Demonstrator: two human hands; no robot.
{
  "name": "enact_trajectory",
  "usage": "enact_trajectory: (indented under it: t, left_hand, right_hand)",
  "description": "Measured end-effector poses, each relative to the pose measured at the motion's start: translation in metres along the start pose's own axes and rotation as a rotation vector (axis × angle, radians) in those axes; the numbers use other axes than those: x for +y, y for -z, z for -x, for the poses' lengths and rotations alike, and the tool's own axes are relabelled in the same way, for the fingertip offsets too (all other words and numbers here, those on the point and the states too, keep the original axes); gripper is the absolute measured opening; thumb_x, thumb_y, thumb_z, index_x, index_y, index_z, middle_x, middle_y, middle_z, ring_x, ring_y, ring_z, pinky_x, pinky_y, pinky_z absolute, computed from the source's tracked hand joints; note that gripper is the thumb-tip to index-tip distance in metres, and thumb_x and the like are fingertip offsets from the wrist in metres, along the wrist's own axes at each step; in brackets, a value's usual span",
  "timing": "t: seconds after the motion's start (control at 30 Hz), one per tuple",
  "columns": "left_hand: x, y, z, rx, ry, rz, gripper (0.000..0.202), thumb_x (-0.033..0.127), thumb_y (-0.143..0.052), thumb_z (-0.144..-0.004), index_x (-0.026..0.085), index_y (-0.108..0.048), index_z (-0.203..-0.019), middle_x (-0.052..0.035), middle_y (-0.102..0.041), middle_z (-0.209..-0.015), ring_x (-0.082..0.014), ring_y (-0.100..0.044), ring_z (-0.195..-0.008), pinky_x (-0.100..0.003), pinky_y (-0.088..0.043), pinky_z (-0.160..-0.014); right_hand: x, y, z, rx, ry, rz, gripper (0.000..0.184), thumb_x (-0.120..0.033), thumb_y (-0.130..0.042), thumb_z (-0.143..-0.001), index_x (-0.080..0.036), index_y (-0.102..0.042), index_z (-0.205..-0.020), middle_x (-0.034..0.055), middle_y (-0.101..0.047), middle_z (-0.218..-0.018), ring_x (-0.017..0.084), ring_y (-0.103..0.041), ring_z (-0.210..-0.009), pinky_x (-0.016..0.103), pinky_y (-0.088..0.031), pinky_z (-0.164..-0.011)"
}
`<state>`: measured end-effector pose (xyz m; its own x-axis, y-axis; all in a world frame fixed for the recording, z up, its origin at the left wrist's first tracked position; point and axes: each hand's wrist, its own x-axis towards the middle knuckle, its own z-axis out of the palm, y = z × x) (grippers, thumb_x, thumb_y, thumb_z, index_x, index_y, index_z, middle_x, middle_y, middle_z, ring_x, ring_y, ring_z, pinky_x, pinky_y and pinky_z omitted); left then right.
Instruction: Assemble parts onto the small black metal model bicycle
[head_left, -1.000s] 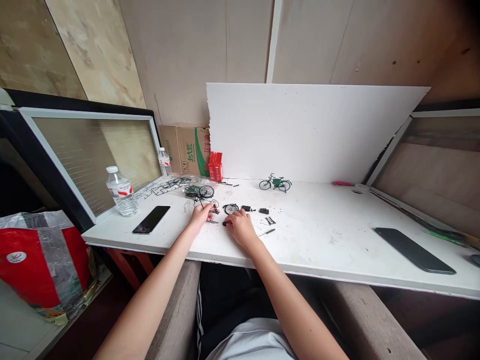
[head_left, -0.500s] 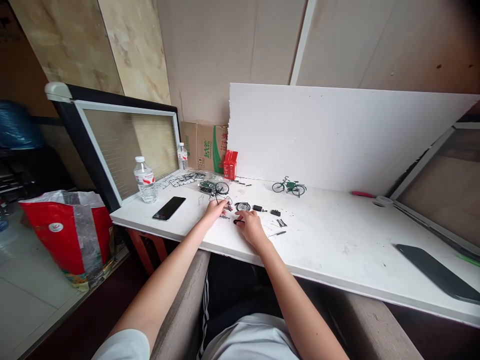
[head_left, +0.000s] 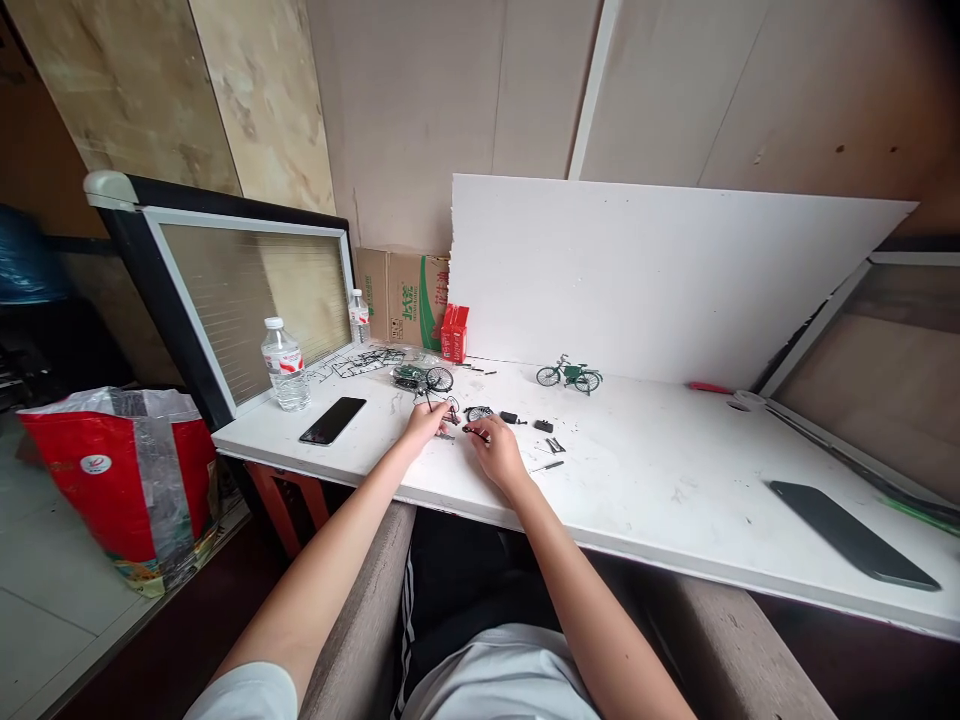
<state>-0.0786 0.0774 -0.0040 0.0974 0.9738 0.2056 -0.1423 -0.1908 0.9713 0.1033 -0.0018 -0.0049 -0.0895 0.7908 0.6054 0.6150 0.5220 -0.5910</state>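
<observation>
My left hand rests on the white table, its fingers pinched on a small black model bicycle part. My right hand lies just to its right, fingers closed on another tiny black piece. A loose small black wheel and several tiny black parts lie just beyond the hands. A finished green model bicycle stands further back near the white board.
Near the left edge stand a water bottle and a black phone. Plastic sprues, a bagged wheel set, a red box and a carton sit at the back. A second dark phone lies right. A red bag sits on the floor.
The view swung left and then settled. My right hand lifted a small black piece off the table and my left hand stayed on its part.
</observation>
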Motion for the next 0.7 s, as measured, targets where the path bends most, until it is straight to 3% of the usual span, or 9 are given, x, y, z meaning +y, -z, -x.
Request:
enact_trajectory:
  t: [0.1, 0.27, 0.5, 0.7]
  left_hand:
    - [0.0025, -0.0005, 0.002, 0.011, 0.021, -0.042, 0.035, 0.046, -0.08, -0.083, 0.013, -0.069, -0.085, -0.0093, -0.074, -0.076, -0.0111, -0.058, -0.052, -0.023, -0.043, -0.049]
    - [0.0034, -0.0007, 0.0024, 0.025, 0.047, -0.055, 0.034, 0.045, -0.077, -0.085, 0.012, -0.069, -0.082, -0.0094, -0.074, -0.08, -0.0094, -0.056, -0.05, -0.023, -0.041, -0.048]
    - [-0.0014, 0.0016, 0.0011, 0.017, 0.041, -0.086, 0.032, 0.046, -0.076, -0.086, 0.014, -0.07, -0.085, -0.0074, -0.072, -0.079, -0.0112, -0.06, -0.052, -0.024, -0.041, -0.049]
    - [0.0054, -0.0046, 0.0054, 0.019, -0.079, -0.11, 0.034, 0.048, -0.073, -0.087, 0.015, -0.068, -0.082, -0.0051, -0.07, -0.077, -0.0099, -0.053, -0.048, -0.025, -0.041, -0.049]
  right_hand:
    - [-0.0014, 0.0007, -0.0006, 0.037, -0.011, -0.074, 0.013, -0.026, -0.063, -0.096, -0.019, -0.072, -0.104, 0.0104, -0.073, -0.102, 0.023, -0.067, -0.085, 0.038, -0.053, -0.083]
    - [-0.004, 0.0003, -0.0008, -0.005, -0.021, -0.095, 0.016, -0.035, -0.066, -0.096, -0.02, -0.07, -0.099, 0.0098, -0.075, -0.096, 0.024, -0.068, -0.085, 0.038, -0.053, -0.081]
    - [-0.0026, -0.0033, -0.0009, -0.049, -0.017, -0.108, 0.016, -0.035, -0.067, -0.095, -0.02, -0.071, -0.099, 0.0091, -0.076, -0.095, 0.024, -0.068, -0.084, 0.038, -0.053, -0.081]
    - [0.0012, -0.0052, -0.0027, 0.03, -0.001, -0.171, 0.019, -0.028, -0.058, -0.098, -0.021, -0.073, -0.107, 0.0121, -0.077, -0.11, 0.026, -0.069, -0.097, 0.041, -0.055, -0.087]
